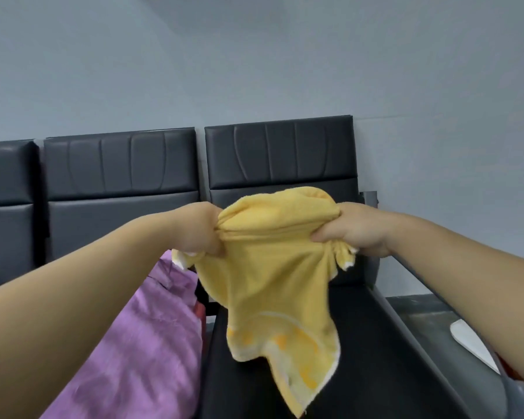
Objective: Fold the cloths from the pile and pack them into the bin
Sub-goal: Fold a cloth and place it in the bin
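While left hand (201, 232), right hand (355, 232) clutch | yellow cloth (273, 285) droops below grip

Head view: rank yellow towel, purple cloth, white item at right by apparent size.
1-2. yellow towel and purple cloth: about alike; the left forearm covers part of the purple one, so no ranking.
3. white item: clearly smallest, partly behind the right forearm.

A purple cloth (139, 343) lies on the black bench (375, 352).
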Action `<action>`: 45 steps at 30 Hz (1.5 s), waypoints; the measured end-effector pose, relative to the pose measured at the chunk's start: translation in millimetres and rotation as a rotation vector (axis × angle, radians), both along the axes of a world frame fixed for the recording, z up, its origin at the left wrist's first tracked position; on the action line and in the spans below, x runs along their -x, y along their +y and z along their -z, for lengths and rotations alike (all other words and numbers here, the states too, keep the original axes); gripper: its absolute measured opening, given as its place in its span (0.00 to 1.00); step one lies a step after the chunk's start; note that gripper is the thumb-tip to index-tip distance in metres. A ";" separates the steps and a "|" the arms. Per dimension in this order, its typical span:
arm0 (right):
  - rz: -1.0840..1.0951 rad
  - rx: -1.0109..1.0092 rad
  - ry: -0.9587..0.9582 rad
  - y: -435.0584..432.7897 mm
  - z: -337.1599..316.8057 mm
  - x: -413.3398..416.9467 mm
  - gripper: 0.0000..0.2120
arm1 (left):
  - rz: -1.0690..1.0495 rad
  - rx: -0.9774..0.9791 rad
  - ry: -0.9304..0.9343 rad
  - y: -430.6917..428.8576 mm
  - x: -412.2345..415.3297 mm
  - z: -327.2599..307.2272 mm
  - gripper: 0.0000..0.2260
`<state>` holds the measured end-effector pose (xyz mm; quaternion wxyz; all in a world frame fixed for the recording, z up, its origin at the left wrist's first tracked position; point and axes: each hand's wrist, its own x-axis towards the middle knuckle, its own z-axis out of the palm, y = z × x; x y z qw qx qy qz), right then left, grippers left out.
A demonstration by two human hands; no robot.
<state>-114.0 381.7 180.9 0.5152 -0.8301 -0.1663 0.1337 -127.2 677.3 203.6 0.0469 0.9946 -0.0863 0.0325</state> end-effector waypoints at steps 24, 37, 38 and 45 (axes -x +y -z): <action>0.325 0.837 -0.882 13.4 63.5 -87.1 0.10 | -0.070 0.164 -0.322 19.0 -71.0 67.1 0.07; -0.059 0.431 0.184 -20.8 207.9 1.9 0.09 | -0.008 0.667 0.516 40.6 5.1 257.8 0.18; -0.031 0.411 0.196 -21.5 210.3 0.8 0.09 | -0.021 0.721 0.490 40.6 5.3 266.5 0.17; 0.027 0.587 0.083 10.5 248.0 -9.5 0.07 | -0.199 0.896 0.457 37.7 -1.1 283.8 0.13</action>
